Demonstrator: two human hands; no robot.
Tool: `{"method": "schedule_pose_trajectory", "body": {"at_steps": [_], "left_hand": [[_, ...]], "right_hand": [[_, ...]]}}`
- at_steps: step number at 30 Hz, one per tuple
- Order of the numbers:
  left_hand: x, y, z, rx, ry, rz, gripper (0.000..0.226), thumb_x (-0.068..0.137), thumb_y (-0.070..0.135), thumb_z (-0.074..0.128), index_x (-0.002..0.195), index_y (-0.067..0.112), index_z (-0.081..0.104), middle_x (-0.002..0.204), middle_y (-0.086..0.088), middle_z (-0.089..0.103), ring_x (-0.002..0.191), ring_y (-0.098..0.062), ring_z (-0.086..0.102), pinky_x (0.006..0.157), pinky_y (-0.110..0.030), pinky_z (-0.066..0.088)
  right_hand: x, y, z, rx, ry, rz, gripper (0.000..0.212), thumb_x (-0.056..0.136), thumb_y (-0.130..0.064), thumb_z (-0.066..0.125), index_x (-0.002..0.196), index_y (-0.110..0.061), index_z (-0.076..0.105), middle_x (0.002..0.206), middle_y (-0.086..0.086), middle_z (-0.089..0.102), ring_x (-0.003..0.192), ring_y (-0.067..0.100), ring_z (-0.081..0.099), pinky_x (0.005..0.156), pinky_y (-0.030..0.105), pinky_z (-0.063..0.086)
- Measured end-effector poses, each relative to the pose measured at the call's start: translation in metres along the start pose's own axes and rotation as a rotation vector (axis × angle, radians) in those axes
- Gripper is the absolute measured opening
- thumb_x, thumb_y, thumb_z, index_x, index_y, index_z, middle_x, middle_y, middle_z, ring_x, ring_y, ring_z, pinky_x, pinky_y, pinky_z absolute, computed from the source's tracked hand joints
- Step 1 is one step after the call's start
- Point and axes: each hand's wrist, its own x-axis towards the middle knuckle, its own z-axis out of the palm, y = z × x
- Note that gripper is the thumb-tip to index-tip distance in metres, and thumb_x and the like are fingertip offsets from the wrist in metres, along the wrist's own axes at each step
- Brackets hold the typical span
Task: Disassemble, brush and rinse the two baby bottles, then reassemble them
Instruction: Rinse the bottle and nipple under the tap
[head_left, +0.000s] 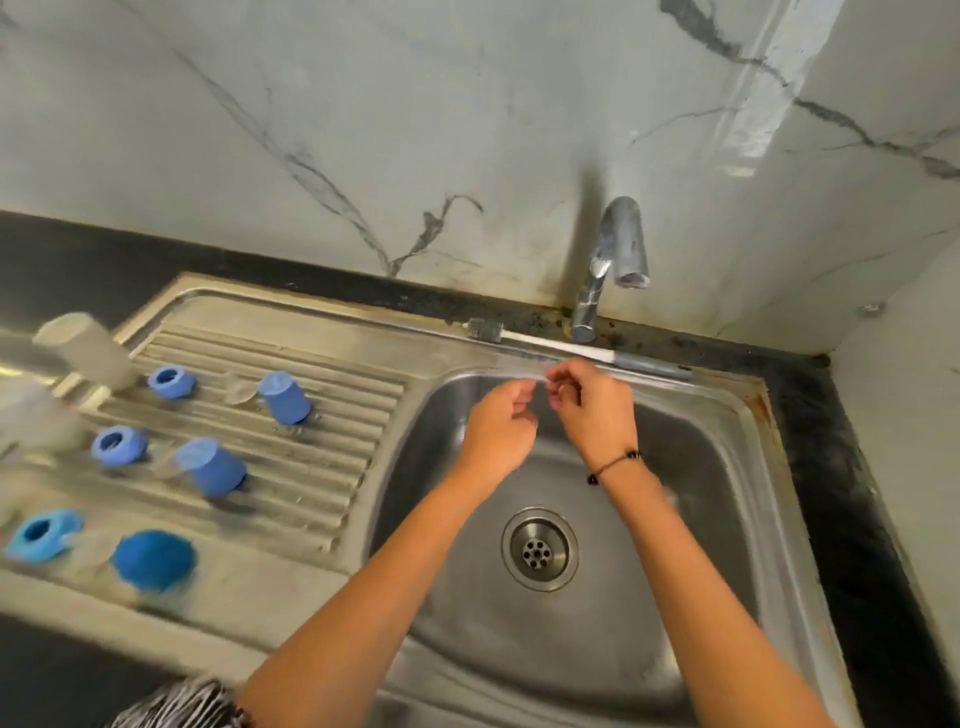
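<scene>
1. I held my left hand (501, 423) and my right hand (592, 402) over the steel sink (727, 467), below the tap (621, 249), with the fingertips of both hands close together.
2. The fingers of both hands were curled; something small and pale seemed to be between them, but the blur hid it, so I cannot tell if I was pinching anything.
3. The bottle brush (571, 348) lay on the back rim of the sink, just behind my hands, its bristle head pointing left.
4. On the ribbed drainboard (332, 415) stood the blue bottle parts: two rings (171, 382) (118, 446), two caps (284, 397) (212, 466) standing beside them, and nearer to me one more ring (44, 535) and a dark blue round piece (154, 560).
5. A pale bottle body (85, 351) stood at the far left edge, blurred.
6. A dark cord bracelet (613, 462) was on my right wrist.
7. I could read no brand, label or writing on any of these things.
</scene>
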Motion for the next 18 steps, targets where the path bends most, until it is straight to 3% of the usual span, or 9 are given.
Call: {"method": "schedule_pose_trajectory", "body": {"at_steps": [3, 7, 8, 10, 14, 16, 18], "left_hand": [[-0.041, -0.024, -0.026, 0.142, -0.025, -0.011, 0.042, 0.092, 0.002, 0.050, 0.134, 0.010, 0.052, 0.136, -0.006, 0.053, 0.126, -0.019, 0.049, 0.100, -0.018, 0.032], [-0.092, -0.049, -0.060, 0.172, 0.096, -0.047, 0.038, 0.093, 0.007, 0.049, 0.129, 0.013, 0.057, 0.133, -0.002, 0.056, 0.123, -0.015, 0.051, 0.095, -0.010, 0.030], [-0.108, -0.054, -0.070, 0.173, 0.114, -0.062, 0.037, 0.093, 0.008, 0.049, 0.129, 0.014, 0.057, 0.132, -0.001, 0.057, 0.122, -0.014, 0.052, 0.093, -0.009, 0.030], [-0.134, -0.062, -0.084, 0.193, 0.106, -0.057, 0.036, 0.094, 0.010, 0.050, 0.128, 0.015, 0.058, 0.130, -0.002, 0.059, 0.120, -0.015, 0.053, 0.094, -0.014, 0.034], [-0.165, -0.079, -0.108, 0.235, 0.146, -0.037, 0.035, 0.093, 0.009, 0.049, 0.126, 0.011, 0.059, 0.128, -0.008, 0.059, 0.119, -0.023, 0.053, 0.098, -0.028, 0.039], [-0.179, -0.094, -0.122, 0.259, 0.178, -0.037, 0.033, 0.093, 0.008, 0.049, 0.123, 0.011, 0.060, 0.127, -0.010, 0.058, 0.118, -0.024, 0.053, 0.098, -0.028, 0.039], [-0.193, -0.110, -0.139, 0.273, 0.210, -0.030, 0.034, 0.093, 0.008, 0.049, 0.126, 0.012, 0.058, 0.129, -0.009, 0.055, 0.119, -0.022, 0.051, 0.099, -0.025, 0.036]], "right_hand": [[-0.032, -0.015, 0.022, -0.077, -0.154, -0.026, 0.027, 0.083, 0.002, 0.051, 0.098, -0.010, 0.071, 0.096, 0.007, 0.072, 0.095, 0.026, 0.066, 0.085, 0.029, 0.045], [-0.069, -0.041, 0.049, -0.041, -0.143, -0.165, 0.020, 0.084, 0.000, 0.056, 0.097, -0.007, 0.070, 0.096, 0.009, 0.072, 0.090, 0.029, 0.066, 0.079, 0.030, 0.045], [-0.080, -0.050, 0.056, -0.047, -0.206, -0.157, 0.020, 0.084, -0.001, 0.057, 0.098, -0.008, 0.070, 0.097, 0.009, 0.072, 0.091, 0.028, 0.066, 0.079, 0.030, 0.045], [-0.098, -0.067, 0.068, -0.070, -0.319, -0.164, 0.021, 0.084, -0.003, 0.058, 0.100, -0.010, 0.070, 0.100, 0.009, 0.071, 0.094, 0.028, 0.065, 0.082, 0.032, 0.046], [-0.125, -0.104, 0.083, -0.037, -0.259, -0.267, 0.021, 0.084, -0.001, 0.057, 0.101, -0.007, 0.069, 0.097, 0.010, 0.070, 0.090, 0.027, 0.064, 0.077, 0.029, 0.044], [-0.141, -0.120, 0.095, -0.098, -0.345, -0.239, 0.023, 0.085, -0.002, 0.056, 0.103, -0.008, 0.069, 0.101, 0.009, 0.070, 0.094, 0.026, 0.063, 0.077, 0.026, 0.042], [-0.158, -0.136, 0.107, -0.088, -0.307, -0.256, 0.023, 0.085, -0.001, 0.056, 0.102, -0.007, 0.070, 0.103, 0.008, 0.069, 0.095, 0.025, 0.063, 0.076, 0.023, 0.041]]}}
